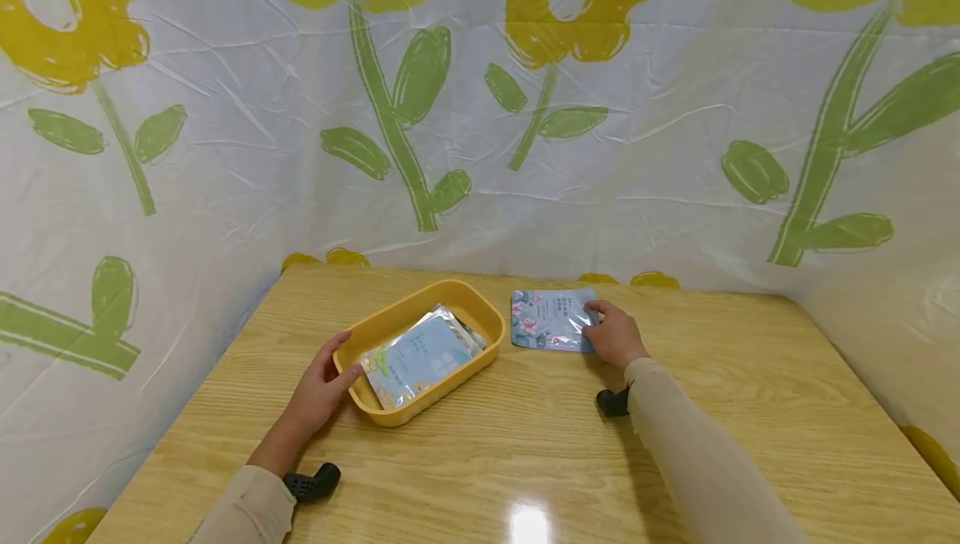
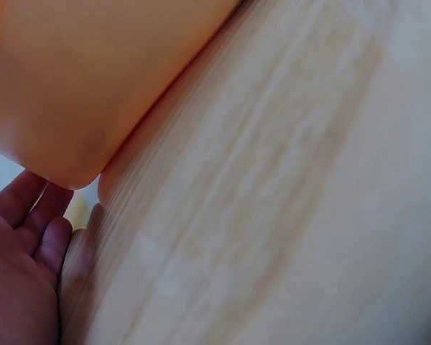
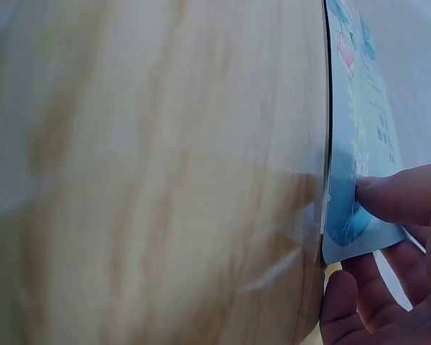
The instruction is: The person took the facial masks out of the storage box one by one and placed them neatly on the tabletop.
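Note:
A yellow plastic tray (image 1: 491, 311) stands at an angle on the table, with several flat foil sheet-mask packets (image 1: 423, 361) piled inside. The uppermost packet is light blue with yellow and green print. My left hand (image 1: 318, 386) grips the tray's left end, thumb by the rim and fingers along the outer wall (image 2: 93, 86). Right of the tray, a blue-grey sheet-mask packet (image 1: 551, 319) with pink flowers lies on the table. My right hand (image 1: 617, 336) pinches its right edge. In the right wrist view, the thumb presses the packet's face (image 3: 359, 122) and other fingers are behind it.
The wooden table (image 1: 525, 461) reaches back to a white cloth (image 1: 652, 219) printed with yellow flowers and green leaves, which also hangs along both sides. A black wrist device (image 1: 313, 484) sits on my left wrist, another (image 1: 613, 402) on my right.

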The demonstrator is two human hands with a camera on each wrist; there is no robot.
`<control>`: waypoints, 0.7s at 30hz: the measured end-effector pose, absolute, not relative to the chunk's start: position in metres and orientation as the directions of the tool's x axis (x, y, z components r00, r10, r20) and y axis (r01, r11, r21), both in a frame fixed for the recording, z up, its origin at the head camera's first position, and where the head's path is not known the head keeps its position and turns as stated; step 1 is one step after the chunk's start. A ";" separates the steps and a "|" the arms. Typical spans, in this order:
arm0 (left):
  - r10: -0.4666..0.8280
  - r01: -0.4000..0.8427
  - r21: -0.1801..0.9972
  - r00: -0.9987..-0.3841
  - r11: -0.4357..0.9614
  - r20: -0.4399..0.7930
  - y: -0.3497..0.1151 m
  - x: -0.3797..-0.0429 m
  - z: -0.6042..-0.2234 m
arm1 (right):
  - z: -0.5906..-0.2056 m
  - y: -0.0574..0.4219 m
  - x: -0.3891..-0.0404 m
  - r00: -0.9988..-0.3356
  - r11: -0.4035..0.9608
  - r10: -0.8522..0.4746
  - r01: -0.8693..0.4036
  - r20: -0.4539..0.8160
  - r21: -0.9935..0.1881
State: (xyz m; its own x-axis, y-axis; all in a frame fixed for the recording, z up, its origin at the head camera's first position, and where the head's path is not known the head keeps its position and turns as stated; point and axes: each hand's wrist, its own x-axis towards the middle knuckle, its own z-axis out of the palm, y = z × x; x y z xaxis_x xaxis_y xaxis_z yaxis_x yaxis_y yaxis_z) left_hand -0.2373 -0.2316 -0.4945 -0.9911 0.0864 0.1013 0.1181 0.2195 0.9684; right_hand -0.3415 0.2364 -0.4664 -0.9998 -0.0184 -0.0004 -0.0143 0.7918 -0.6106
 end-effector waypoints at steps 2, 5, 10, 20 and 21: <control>0.087 0.119 0.968 -0.991 0.221 0.102 -0.232 -0.237 -0.495 | -0.466 0.236 -0.341 -1.000 0.792 -0.016 -0.008 -0.007 -0.610; 0.086 0.119 0.968 -0.991 0.223 0.102 -0.232 -0.237 -0.495 | -0.465 0.235 -0.340 -1.000 0.793 -0.006 0.003 -0.013 -0.610; 0.086 0.127 0.967 -0.990 0.222 0.111 -0.232 -0.238 -0.496 | -0.465 0.235 -0.339 -1.000 0.791 0.014 0.028 -0.027 -0.611; 0.086 0.126 0.967 -0.990 0.221 0.109 -0.231 -0.236 -0.495 | -0.464 0.238 -0.337 -0.999 0.797 0.029 0.009 0.023 -0.604; 0.085 0.125 0.967 -0.990 0.222 0.109 -0.231 -0.236 -0.494 | -0.464 0.238 -0.336 -0.999 0.793 0.032 0.011 0.024 -0.609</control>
